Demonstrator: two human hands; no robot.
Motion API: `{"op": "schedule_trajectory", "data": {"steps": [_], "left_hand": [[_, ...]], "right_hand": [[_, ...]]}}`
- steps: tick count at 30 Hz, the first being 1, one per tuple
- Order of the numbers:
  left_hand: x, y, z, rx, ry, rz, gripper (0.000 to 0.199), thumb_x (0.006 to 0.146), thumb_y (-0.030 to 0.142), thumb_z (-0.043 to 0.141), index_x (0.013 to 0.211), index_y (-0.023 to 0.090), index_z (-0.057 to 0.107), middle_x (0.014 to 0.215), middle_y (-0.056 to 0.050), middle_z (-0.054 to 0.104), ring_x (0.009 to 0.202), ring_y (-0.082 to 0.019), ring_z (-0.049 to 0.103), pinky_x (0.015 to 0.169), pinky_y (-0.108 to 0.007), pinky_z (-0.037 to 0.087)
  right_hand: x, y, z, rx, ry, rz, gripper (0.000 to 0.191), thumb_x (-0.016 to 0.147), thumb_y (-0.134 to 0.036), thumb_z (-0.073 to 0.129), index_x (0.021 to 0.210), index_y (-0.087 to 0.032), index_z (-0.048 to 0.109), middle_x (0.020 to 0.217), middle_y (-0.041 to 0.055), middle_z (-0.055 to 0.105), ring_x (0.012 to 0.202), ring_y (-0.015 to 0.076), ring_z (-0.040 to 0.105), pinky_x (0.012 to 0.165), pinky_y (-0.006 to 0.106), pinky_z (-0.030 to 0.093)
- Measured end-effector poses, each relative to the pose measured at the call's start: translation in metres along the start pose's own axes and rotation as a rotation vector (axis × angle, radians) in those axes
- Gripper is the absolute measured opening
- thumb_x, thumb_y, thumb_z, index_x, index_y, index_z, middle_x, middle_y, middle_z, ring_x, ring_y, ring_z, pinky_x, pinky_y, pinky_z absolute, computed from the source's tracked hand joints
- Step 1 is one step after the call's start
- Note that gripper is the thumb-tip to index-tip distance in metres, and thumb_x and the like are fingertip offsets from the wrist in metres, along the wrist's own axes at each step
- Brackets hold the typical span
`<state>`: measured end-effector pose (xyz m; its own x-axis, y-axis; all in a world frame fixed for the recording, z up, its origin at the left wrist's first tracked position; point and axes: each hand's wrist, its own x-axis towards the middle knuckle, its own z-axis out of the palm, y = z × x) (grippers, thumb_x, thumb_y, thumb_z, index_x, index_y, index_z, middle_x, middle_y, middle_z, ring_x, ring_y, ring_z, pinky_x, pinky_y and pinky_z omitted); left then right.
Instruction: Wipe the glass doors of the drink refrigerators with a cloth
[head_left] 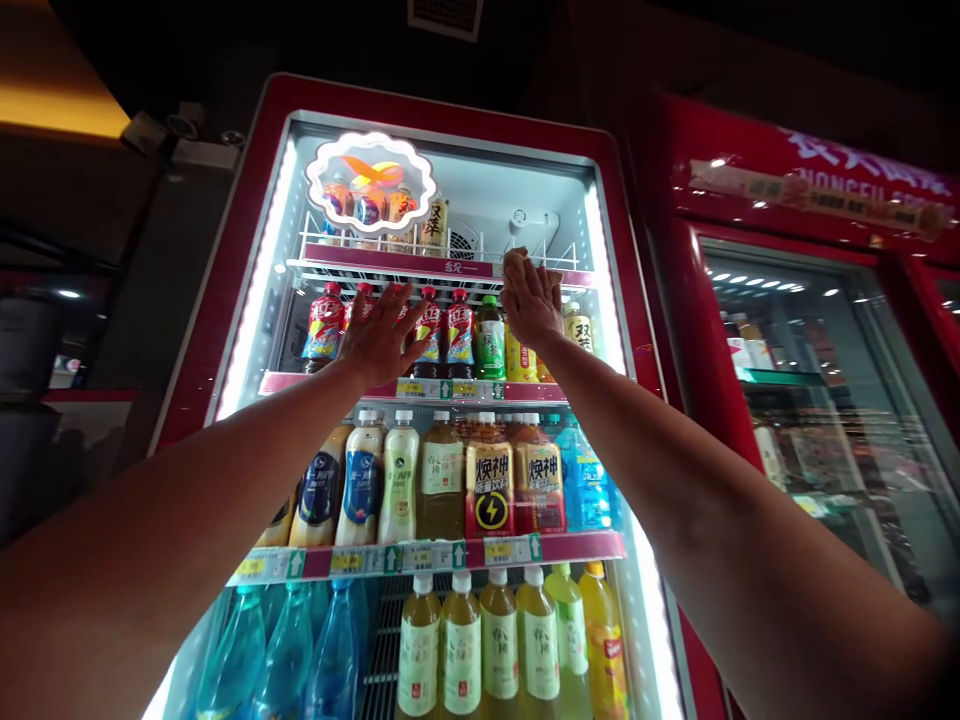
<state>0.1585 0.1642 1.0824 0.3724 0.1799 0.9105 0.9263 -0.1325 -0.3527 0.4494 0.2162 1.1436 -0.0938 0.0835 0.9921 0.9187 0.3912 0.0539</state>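
Both my arms reach up to the glass door [547, 205] of a red-framed drinks fridge. My left hand [381, 338] lies flat against the glass with its fingers spread and nothing in it, in front of a row of red-capped bottles [459, 330]. Higher and to the right, my right hand [534, 305] presses a tan cloth [514, 260] on the glass. The cloth's edges show past the fingers; the rest is hidden under the hand. Behind this hand stand a green tea bottle [490, 340] and a few yellow-labelled ones.
Lit shelves hold several rows of bottles, with price tags along the shelf edge [435, 556]. A glowing scalloped sign [371, 183] sits at the door's upper left. A second red fridge [675, 330] stands on the right. A ceiling vent [445, 15] is overhead.
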Motion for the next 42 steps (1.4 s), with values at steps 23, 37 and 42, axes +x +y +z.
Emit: {"op": "schedule_trajectory", "data": {"steps": [23,37,42], "left_hand": [[0.019,0.059,-0.006,-0.040,0.114,-0.187,0.081,0.098,0.071,0.027,0.148,0.010,0.048,0.162,-0.026,0.034,0.155,-0.048,0.021,0.122,-0.068,0.016],[0.015,0.055,0.007,-0.044,0.149,-0.196,0.071,0.098,0.074,0.028,0.158,0.037,0.041,0.168,-0.009,0.027,0.160,-0.043,0.010,0.126,-0.067,0.009],[0.010,0.057,0.008,-0.082,0.198,-0.190,0.071,0.095,0.067,0.045,0.161,0.041,0.034,0.174,-0.004,0.016,0.161,-0.042,-0.001,0.127,-0.068,0.006]], "right_hand": [[-0.017,0.130,-0.055,-0.168,-0.090,0.122,0.068,0.102,-0.050,0.022,0.166,-0.026,0.028,0.176,0.0031,0.020,0.161,0.0352,0.019,0.128,0.070,0.014],[-0.012,0.187,-0.046,-0.071,-0.061,0.176,0.076,0.102,-0.060,0.017,0.168,-0.023,0.017,0.178,0.0045,0.009,0.164,0.0313,0.005,0.129,0.066,0.017],[-0.029,0.182,-0.049,-0.061,-0.061,0.144,0.073,0.103,-0.055,0.019,0.168,-0.022,0.019,0.178,0.0035,0.008,0.164,0.0277,0.004,0.131,0.063,0.011]]}}
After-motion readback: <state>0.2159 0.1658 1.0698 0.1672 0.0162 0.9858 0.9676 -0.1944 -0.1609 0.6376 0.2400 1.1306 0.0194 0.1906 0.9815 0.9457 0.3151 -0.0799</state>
